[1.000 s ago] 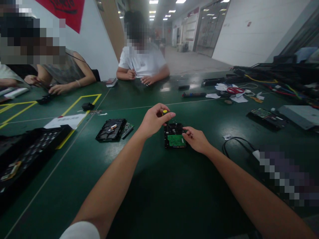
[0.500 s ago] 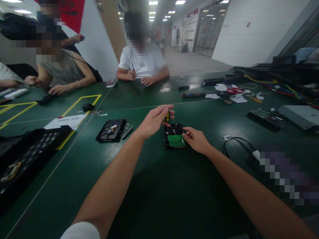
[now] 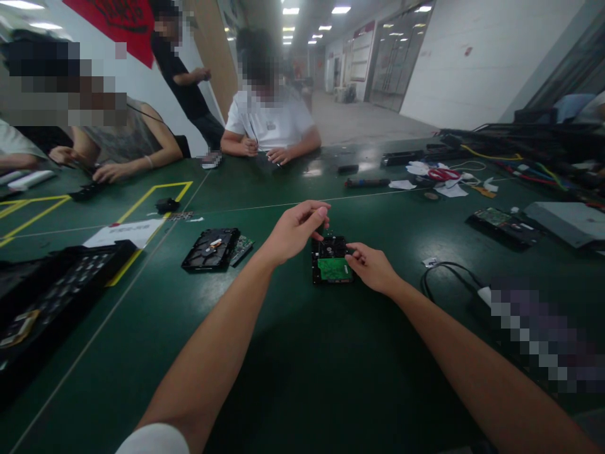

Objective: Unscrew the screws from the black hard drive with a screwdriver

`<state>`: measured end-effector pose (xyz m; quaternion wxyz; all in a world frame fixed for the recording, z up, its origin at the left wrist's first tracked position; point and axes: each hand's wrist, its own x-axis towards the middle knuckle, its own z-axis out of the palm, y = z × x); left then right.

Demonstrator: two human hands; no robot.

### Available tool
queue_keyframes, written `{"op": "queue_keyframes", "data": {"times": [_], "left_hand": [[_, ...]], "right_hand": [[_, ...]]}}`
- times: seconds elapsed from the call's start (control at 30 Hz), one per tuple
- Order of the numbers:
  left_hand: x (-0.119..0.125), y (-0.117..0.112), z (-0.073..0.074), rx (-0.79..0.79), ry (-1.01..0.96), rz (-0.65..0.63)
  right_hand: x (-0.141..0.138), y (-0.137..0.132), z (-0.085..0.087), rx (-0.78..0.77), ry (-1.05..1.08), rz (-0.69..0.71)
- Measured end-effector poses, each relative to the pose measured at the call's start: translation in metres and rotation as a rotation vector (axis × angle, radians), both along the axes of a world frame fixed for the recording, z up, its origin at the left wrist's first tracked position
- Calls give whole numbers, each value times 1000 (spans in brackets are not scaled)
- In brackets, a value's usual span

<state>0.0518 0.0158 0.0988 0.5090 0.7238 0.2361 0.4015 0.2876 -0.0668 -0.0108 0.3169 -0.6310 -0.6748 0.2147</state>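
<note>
A black hard drive [image 3: 329,250] with a green circuit board [image 3: 334,269] lies on the table in front of me. Over its far left corner, my left hand [image 3: 299,232] is closed around a small screwdriver [image 3: 320,232], mostly hidden by the fingers. My right hand [image 3: 372,266] pinches the drive's right edge between thumb and fingers. To the left lies a second black hard drive [image 3: 211,250], with a loose circuit board [image 3: 242,250] against its right side.
A black plastic tray [image 3: 70,284] stands at the left. On the right are another drive [image 3: 501,226], a grey metal box [image 3: 567,222] and a black cable [image 3: 428,280]. Tangled cables [image 3: 515,151] fill the far right. Across the table sits a person in a white shirt [image 3: 269,123]; others are at the left.
My left hand has turned slightly, its thumb now covering the screwdriver's yellow and black handle. The right hand and drive stay in place. A standing person in the background has shifted right.
</note>
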Motion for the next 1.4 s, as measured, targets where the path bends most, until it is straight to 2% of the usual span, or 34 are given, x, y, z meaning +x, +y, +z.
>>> {"op": "queue_keyframes", "data": {"times": [0.13, 0.47, 0.67, 0.83, 1.07, 1.23, 1.4], "left_hand": [[-1, 1, 0, -51, -28, -2], [0, 2, -3, 0, -45, 47], [1, 3, -5, -19, -67, 19], [0, 5, -6, -101, -82, -49], [0, 4, -6, 33, -39, 15], [0, 2, -4, -10, -53, 61], [-1, 3, -3, -43, -77, 19]], "right_hand": [[0, 0, -1, 14, 2, 5], [1, -1, 3, 4, -12, 28], [0, -1, 2, 1, -11, 26], [1, 0, 0, 13, -11, 18], [-1, -1, 1, 16, -4, 20], [-2, -1, 3, 9, -17, 14], [0, -1, 2, -6, -11, 9]]}}
